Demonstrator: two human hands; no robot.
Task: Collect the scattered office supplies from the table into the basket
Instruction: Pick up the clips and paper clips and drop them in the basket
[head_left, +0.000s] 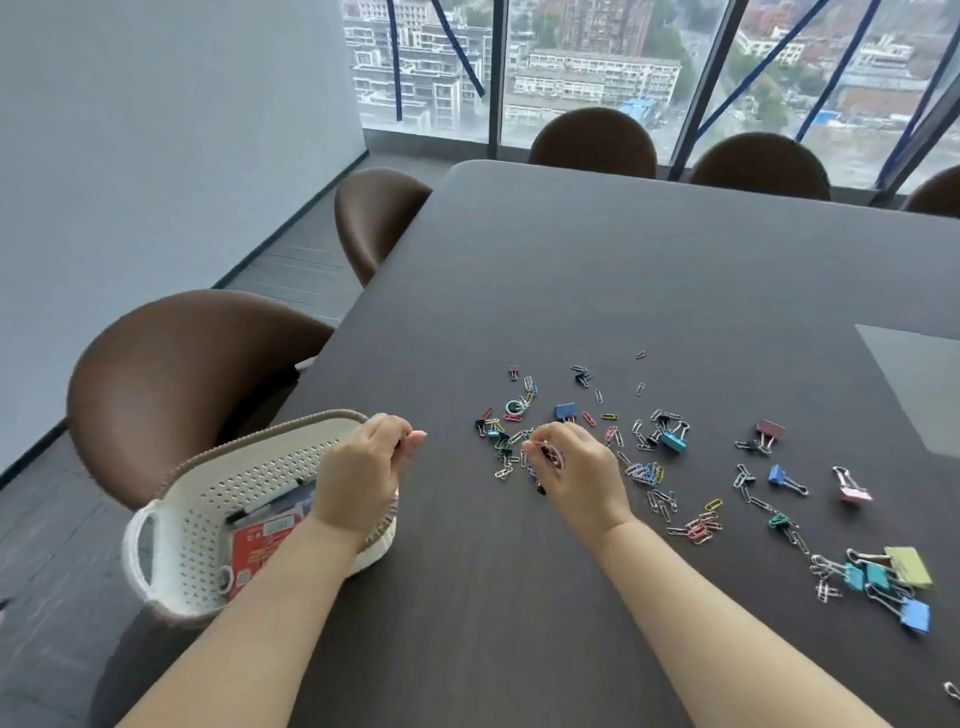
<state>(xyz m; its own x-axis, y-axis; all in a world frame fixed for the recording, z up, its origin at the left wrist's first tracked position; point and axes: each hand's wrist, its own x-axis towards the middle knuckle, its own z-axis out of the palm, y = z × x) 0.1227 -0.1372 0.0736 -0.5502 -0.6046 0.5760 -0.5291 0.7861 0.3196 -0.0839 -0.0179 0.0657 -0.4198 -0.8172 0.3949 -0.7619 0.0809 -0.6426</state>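
Observation:
Coloured paper clips (647, 473) and binder clips lie scattered over the dark table (623, 270). A blue binder clip (565, 411) sits just beyond my right hand (579, 467), whose fingers are pinched on a small bunch of paper clips above the pile. My left hand (363, 467) hovers over the right rim of the white perforated basket (208, 519), fingers curled shut on something small and dark that I cannot identify. Inside the basket lie a red packet (257, 556) and a dark pen. More binder clips (893, 577) cluster at the near right.
Brown chairs stand along the table's left side (176, 384) and at its far edge (592, 143). The basket hangs partly over the table's left edge. A grey panel (919, 379) is set into the tabletop at right. Windows lie beyond.

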